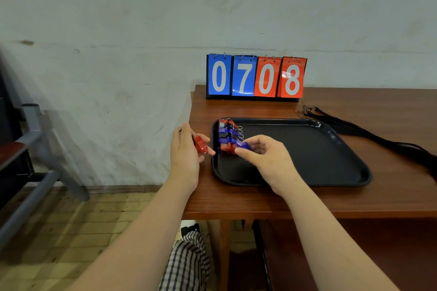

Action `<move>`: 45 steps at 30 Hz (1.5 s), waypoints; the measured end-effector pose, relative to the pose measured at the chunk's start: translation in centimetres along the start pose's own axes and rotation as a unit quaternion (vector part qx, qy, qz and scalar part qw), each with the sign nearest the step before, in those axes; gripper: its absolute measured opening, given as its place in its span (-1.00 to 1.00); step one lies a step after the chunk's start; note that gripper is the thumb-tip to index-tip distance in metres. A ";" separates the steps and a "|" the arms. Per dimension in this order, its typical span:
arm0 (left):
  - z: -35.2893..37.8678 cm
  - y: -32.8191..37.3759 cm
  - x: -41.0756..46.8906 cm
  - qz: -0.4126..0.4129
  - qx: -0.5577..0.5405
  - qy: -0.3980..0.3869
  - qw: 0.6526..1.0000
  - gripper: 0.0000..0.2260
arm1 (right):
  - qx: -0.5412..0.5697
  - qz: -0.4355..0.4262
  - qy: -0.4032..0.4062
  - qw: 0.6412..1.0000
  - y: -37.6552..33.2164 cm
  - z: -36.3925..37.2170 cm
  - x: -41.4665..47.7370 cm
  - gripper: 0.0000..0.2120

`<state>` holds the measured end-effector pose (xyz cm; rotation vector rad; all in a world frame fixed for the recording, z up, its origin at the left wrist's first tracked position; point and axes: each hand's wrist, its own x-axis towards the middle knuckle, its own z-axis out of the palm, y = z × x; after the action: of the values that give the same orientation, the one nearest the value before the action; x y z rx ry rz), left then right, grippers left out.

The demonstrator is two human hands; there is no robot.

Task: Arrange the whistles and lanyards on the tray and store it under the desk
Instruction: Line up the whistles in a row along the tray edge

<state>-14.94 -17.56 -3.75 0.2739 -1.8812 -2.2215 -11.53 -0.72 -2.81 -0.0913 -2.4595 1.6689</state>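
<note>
Your right hand (pixel 262 156) pinches a blue whistle (pixel 244 145) at the row (pixel 229 133) on the tray's (pixel 331 149) left edge; your left hand (pixel 186 151) grips a red whistle (pixel 201 144) (probably next). Lanyards (pixel 354 130) lie on the tabletop (pixel 236 201) beside the tray.

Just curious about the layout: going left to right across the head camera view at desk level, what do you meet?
Left hand holding a red whistle → row of whistles on the tray's left side → right hand with a blue whistle → bare tray → black lanyards.
</note>
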 end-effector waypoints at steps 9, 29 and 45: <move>-0.1 0.3 -0.2 0.001 -0.035 -0.014 0.999 -0.69 | -0.278 -0.084 -0.054 0.955 0.3 1.4 0.6 -0.69; -0.2 0.1 0.0 0.007 -0.021 -0.017 1.000 -0.68 | -0.281 -0.121 0.014 0.952 0.8 1.7 0.6 -0.88; -0.2 0.1 -0.1 0.009 -0.025 -0.020 0.999 -0.68 | -0.286 -0.121 0.032 0.950 1.1 1.9 0.5 -0.83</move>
<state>-14.79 -17.70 -3.71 0.2044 -1.8380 -2.2754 -12.41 -1.98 -4.42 0.0820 -2.6898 0.8122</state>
